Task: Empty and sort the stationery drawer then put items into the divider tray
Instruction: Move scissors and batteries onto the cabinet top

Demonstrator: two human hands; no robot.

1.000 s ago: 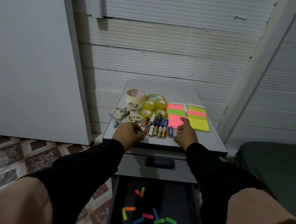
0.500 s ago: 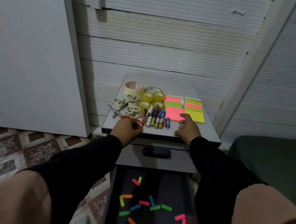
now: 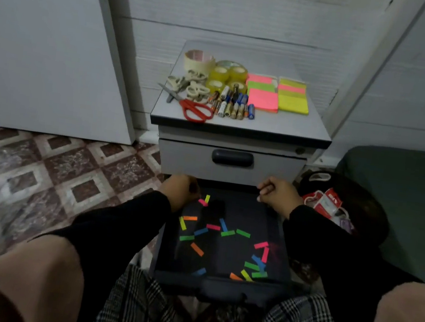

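Head view looks down into the open drawer point(image 3: 217, 280), where small coloured flags point(image 3: 227, 233) lie scattered flat on its dark floor, pointing every way, no shared long axis. Both hands sit at the drawer's back edge, just below the closed upper drawer front point(image 3: 230, 163). The left hand point(image 3: 179, 189) is at the drawer's back left corner, fingers curled; whether it holds anything I cannot tell. A pink and a yellow flag point(image 3: 204, 200) lie just beside it, so it is the nearer hand for those. The right hand point(image 3: 278, 194) rests at the back right corner, fingers curled loosely, apparently empty. Most flags lie from the drawer's middle to its front, nearer the person than both hands. Scissors point(image 3: 195, 108), tape rolls point(image 3: 225, 74), batteries point(image 3: 233, 107) and note pads point(image 3: 278, 95) sit sorted on the cabinet top point(image 3: 291, 129) above the drawer.
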